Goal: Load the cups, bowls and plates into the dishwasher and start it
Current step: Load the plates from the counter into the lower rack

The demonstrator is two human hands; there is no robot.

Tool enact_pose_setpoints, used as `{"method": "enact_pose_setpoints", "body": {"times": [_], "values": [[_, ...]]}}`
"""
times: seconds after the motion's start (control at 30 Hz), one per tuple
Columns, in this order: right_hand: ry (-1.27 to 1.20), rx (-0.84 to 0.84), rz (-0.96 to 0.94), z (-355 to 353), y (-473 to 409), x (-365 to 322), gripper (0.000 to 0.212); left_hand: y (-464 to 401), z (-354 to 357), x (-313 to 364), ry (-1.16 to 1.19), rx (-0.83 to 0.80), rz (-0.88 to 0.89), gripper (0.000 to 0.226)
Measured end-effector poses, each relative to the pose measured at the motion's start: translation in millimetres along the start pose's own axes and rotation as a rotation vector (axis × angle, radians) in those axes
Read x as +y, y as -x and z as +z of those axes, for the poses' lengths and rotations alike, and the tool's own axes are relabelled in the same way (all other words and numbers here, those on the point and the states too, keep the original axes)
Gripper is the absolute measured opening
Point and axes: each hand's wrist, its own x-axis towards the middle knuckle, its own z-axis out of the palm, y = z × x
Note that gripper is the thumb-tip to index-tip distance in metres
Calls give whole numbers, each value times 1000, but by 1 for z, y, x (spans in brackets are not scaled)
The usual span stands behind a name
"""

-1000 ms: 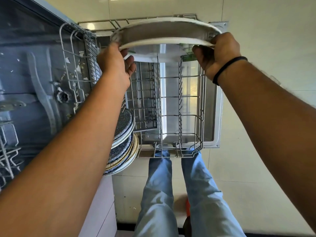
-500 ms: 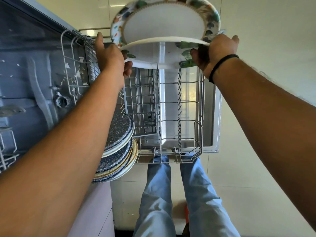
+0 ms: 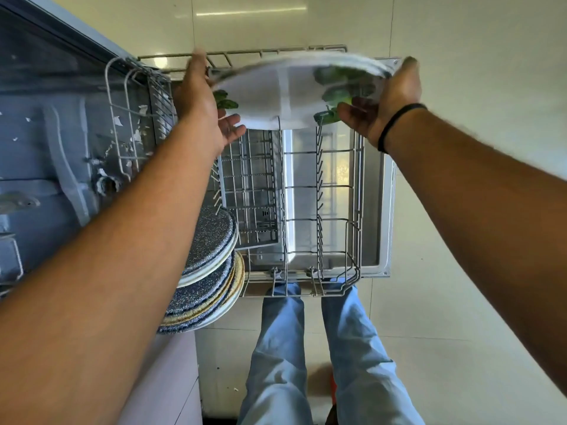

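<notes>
1. Two hands carry one plate (image 3: 285,90) over the far end of the pulled-out lower rack (image 3: 322,210). The left hand (image 3: 199,99) has its fingers spread up along the plate's left rim with the thumb underneath. The right hand (image 3: 386,99) cups the right rim, fingers above and thumb curled below. So each grip clasps an edge, and the plate spans the gap between them.
2. The plate lies tilted, its wide face turned toward the camera and its near edge just above the upright tines (image 3: 319,167). Both hands sit about equally close to it. In my judgement, the coming move turns on standing it on edge so that the rim drops between two tines.
3. At the left, the open dishwasher tub (image 3: 46,133) shows grey walls flecked with pale scraps.
4. Speckled blue plates (image 3: 208,240) with cream rims lean stacked at the rack's left side, matte and gritty-looking.
5. The held plate is smooth and white with green leaf prints. It is blurred, so it may be plastic rather than ceramic.
6. The rack is thin grey coated wire. The door (image 3: 388,210) under it is shiny metal.
</notes>
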Motion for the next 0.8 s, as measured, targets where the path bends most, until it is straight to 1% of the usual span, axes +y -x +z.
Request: {"method": "enact_pose_setpoints", "body": {"times": [0.03, 0.07, 0.1, 0.2, 0.27, 0.33, 0.43, 0.57, 0.63, 0.8], "values": [[-37, -24, 27, -7, -2, 4, 55, -1, -1, -7, 36, -1, -16, 37], [-65, -45, 45, -13, -3, 8, 50, -1, -3, -16, 64, 2, -24, 30], [-73, -71, 56, -19, -2, 11, 41, -1, -7, -25, 92, 2, -25, 29], [-54, -113, 61, -30, 1, 23, 28, -1, -16, -47, 176, -31, -15, 35], [-82, -113, 50, -33, 4, 27, 23, -1, -19, -52, 201, -52, -3, 39], [-92, -102, 44, -34, 6, 28, 25, -1, -19, -49, 205, -72, -4, 37], [-89, -90, 34, -32, 10, 28, 34, 2, -18, -42, 230, -115, -31, 26], [-116, -84, 30, -30, 13, 26, 39, 6, -17, -41, 253, -97, -19, 17], [-84, -80, 19, -32, 16, 27, 38, 7, -18, -45, 268, -101, -1, 19], [-35, -77, -5, -36, 23, 31, 33, 11, -23, -54, 238, -90, 27, 34]]}}
